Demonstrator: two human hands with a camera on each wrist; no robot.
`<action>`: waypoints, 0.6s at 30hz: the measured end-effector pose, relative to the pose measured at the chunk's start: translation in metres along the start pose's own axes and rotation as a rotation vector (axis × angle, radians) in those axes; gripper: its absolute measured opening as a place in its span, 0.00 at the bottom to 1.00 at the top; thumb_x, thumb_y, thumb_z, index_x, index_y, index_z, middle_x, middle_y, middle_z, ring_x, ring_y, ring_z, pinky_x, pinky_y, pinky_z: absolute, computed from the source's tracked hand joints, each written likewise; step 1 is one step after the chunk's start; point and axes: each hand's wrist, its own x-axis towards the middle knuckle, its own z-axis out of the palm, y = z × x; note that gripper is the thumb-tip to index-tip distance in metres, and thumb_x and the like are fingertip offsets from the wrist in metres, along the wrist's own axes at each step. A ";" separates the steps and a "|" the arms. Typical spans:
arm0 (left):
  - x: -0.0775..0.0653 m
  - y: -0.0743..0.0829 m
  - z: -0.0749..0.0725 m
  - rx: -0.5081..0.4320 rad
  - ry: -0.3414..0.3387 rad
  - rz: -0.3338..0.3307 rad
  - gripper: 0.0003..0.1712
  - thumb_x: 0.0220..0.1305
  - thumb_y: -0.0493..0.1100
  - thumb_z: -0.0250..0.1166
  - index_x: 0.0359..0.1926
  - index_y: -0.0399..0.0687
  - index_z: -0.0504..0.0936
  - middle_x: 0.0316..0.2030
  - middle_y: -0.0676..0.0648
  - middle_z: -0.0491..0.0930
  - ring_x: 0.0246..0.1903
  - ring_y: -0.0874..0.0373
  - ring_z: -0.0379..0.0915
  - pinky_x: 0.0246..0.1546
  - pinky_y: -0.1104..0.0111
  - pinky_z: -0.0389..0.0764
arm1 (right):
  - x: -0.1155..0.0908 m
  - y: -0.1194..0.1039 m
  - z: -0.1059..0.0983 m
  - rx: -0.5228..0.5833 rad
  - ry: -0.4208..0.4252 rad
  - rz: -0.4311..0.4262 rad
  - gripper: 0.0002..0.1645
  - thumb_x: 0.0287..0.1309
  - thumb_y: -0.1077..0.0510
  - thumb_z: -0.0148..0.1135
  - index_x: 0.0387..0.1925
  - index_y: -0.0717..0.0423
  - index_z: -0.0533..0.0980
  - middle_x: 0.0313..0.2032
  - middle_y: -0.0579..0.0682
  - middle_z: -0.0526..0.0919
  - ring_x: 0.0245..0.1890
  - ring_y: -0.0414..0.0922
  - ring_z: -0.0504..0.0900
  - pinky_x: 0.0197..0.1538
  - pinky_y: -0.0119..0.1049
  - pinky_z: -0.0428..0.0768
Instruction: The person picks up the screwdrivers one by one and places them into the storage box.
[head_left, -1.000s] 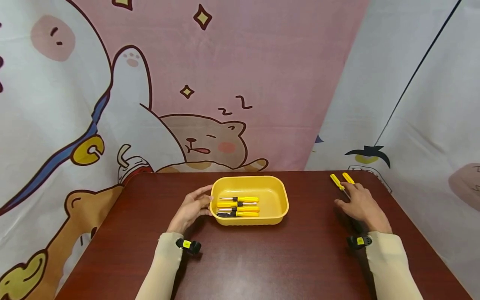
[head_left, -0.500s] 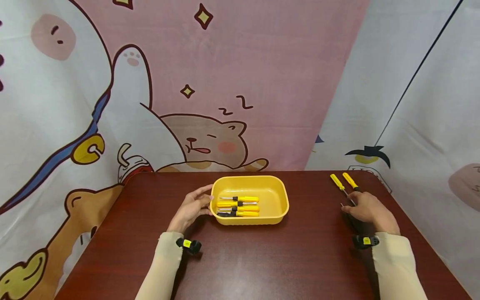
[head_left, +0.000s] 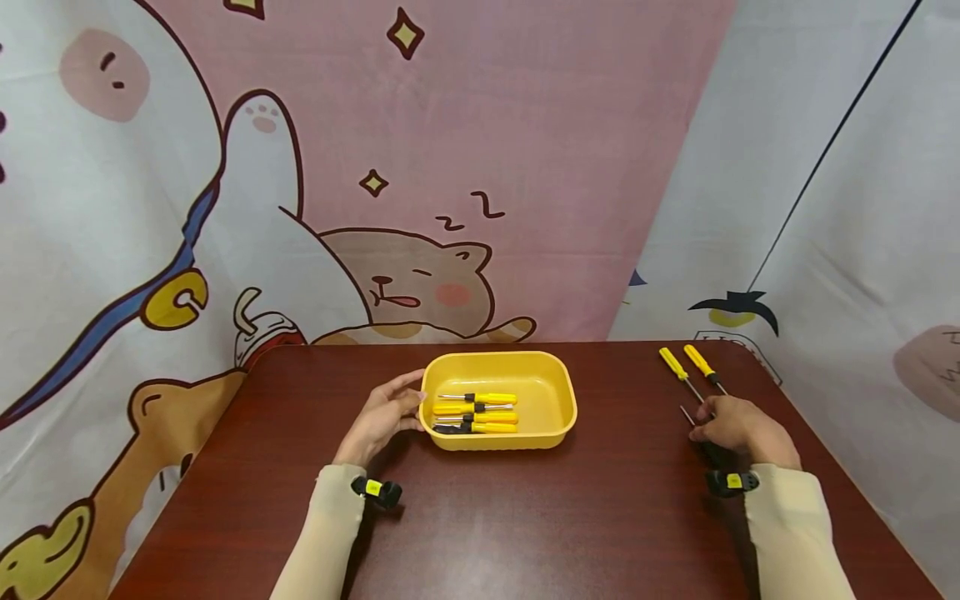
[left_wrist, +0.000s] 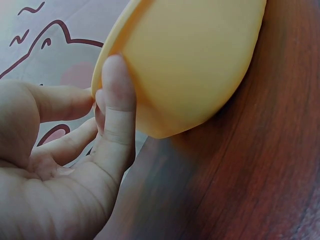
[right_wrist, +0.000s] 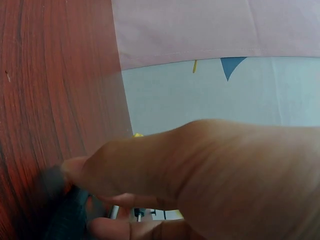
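- Head: left hand (head_left: 384,417) pinches the yellow tray (head_left: 546,404) by its left end, four screwdrivers (head_left: 492,399) inside; right hand (head_left: 744,429) bends over a metal shaft (head_left: 687,415), near two loose screwdrivers (head_left: 672,362).
- Left wrist: digits meet the tray's wall and rim.
- Right wrist: fingers bent; cannot tell if gripping.

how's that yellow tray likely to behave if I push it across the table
The yellow tray would probably keep its shape, as it looks like moulded plastic. Being wide and low on the table, it seems unlikely to tip. The yellow-handled tools lying loose inside may slide or roll.
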 end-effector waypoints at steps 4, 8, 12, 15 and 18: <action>0.000 0.000 0.000 0.002 0.002 -0.001 0.29 0.73 0.38 0.61 0.73 0.51 0.71 0.54 0.31 0.79 0.33 0.53 0.81 0.33 0.64 0.88 | -0.001 0.000 -0.001 0.053 -0.035 0.025 0.16 0.57 0.58 0.72 0.42 0.60 0.75 0.34 0.57 0.77 0.36 0.52 0.74 0.35 0.39 0.74; -0.001 0.001 0.000 0.004 0.012 -0.005 0.28 0.73 0.38 0.61 0.72 0.52 0.72 0.54 0.31 0.80 0.33 0.53 0.80 0.33 0.65 0.88 | -0.002 0.000 0.002 0.082 -0.053 0.038 0.15 0.58 0.61 0.71 0.42 0.61 0.74 0.35 0.58 0.76 0.36 0.53 0.75 0.34 0.39 0.76; -0.001 0.000 0.000 0.000 0.014 -0.006 0.28 0.73 0.37 0.61 0.71 0.52 0.72 0.54 0.31 0.79 0.33 0.54 0.80 0.33 0.65 0.88 | -0.001 0.000 0.005 0.097 -0.048 0.024 0.12 0.58 0.64 0.69 0.41 0.62 0.74 0.33 0.57 0.75 0.34 0.52 0.75 0.33 0.39 0.76; 0.000 0.000 0.001 0.000 0.012 -0.005 0.28 0.73 0.37 0.61 0.71 0.53 0.72 0.54 0.31 0.79 0.33 0.54 0.80 0.33 0.65 0.88 | -0.001 0.001 0.005 0.090 -0.044 0.017 0.12 0.58 0.65 0.67 0.41 0.62 0.74 0.33 0.57 0.75 0.33 0.51 0.75 0.32 0.38 0.76; 0.000 0.000 0.001 -0.003 0.017 -0.008 0.27 0.73 0.37 0.61 0.71 0.53 0.73 0.54 0.31 0.80 0.33 0.54 0.80 0.33 0.65 0.88 | 0.000 0.001 0.005 0.079 -0.046 0.016 0.12 0.58 0.65 0.67 0.41 0.61 0.74 0.33 0.56 0.75 0.33 0.50 0.76 0.32 0.38 0.76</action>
